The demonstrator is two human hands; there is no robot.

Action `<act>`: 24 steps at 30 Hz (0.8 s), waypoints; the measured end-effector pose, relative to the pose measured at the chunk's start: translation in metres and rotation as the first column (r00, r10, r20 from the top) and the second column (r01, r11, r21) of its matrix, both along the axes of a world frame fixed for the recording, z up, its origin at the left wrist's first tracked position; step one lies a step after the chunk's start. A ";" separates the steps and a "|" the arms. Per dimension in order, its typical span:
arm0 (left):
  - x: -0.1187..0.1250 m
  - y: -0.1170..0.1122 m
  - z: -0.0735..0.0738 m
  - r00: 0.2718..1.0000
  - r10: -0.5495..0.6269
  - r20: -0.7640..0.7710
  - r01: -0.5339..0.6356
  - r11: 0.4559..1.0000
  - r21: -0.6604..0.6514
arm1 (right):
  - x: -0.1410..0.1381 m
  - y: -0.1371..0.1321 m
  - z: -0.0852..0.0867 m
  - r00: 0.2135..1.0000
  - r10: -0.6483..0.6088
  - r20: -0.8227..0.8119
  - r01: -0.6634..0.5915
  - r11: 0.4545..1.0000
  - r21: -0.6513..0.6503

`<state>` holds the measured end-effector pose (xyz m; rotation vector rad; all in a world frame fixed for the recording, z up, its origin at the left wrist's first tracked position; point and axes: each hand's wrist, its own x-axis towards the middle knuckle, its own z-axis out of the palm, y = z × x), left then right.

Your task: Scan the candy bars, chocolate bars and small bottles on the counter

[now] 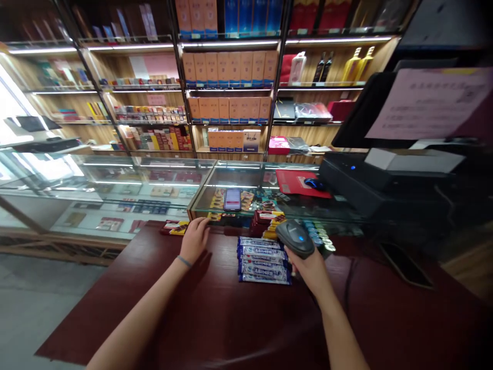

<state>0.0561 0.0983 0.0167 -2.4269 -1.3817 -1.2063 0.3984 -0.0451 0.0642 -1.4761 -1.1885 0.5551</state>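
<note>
Far left, the glass case (115, 174) runs along a wall of lit shelves (231, 67) holding boxes and bottles. The counter (215, 313) is dark red and sits in front of the case.

The left hand (194, 239) is relaxed and open, holding nothing. Its fingers (202, 223) reach toward the case's front edge, and a thin band (184, 261) circles the wrist. At the hand's 10 o'clock, just beside it, lie red packs (175, 227) on the counter. At its 1 o'clock, a phone (232, 199) lies on top of the glass.

Mid-counter, at the left hand's 3 o'clock, sits a stack of blue-and-white bars (264, 261), lying flat and slightly fanned. At the stack's 12 o'clock, red-and-yellow packs (267, 223) are piled against the case.

The right hand (308, 270) is clenched around a black scanner (295, 238), which it holds at the stack's 2 o'clock, just beside the bars, nose toward the upper left. Whether the scanner touches them, I cannot tell. At the scanner's 3 o'clock is a row of round silver items (319, 234).

Beyond it, at 1 o'clock, a mouse (314, 183) sits on a red pad (296, 182). Far right stand a black till (365, 190), a printer (414, 159) and a screen bearing a paper notice (427, 105).
</note>
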 end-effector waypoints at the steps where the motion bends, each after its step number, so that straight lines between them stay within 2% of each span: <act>1: 0.020 -0.002 0.006 0.999 -0.040 0.000 0.040 0.999 0.008 | 0.005 -0.001 0.002 1.000 -0.004 -0.029 0.004 1.000 -0.025; 4: 0.079 -0.006 0.021 0.992 -0.125 -0.020 0.125 0.991 0.042 | 0.018 -0.005 0.009 0.996 -0.019 -0.081 0.016 0.999 -0.039; 7: 0.133 -0.009 0.030 0.975 -0.202 -0.089 0.206 0.978 0.041 | 0.031 -0.009 0.015 0.994 -0.044 -0.104 0.042 0.999 -0.020; 12: 0.199 -0.014 0.035 0.945 -0.242 -0.219 0.253 0.967 0.023 | 0.049 -0.013 0.017 0.984 -0.104 -0.146 0.098 0.994 -0.048; 17: 0.228 -0.012 0.031 0.924 -0.205 -0.322 0.207 0.978 -0.027 | 0.059 -0.015 0.013 0.981 -0.125 -0.149 0.117 0.991 -0.061; 21: 0.233 -0.011 0.024 0.922 -0.176 -0.346 0.173 0.984 -0.040 | 0.059 -0.015 0.014 0.979 -0.138 -0.153 0.129 0.989 -0.071; 24: 0.231 -0.012 0.025 0.918 -0.201 -0.343 0.203 0.979 -0.032 | 0.056 -0.015 0.016 0.979 -0.148 -0.137 0.138 0.987 -0.083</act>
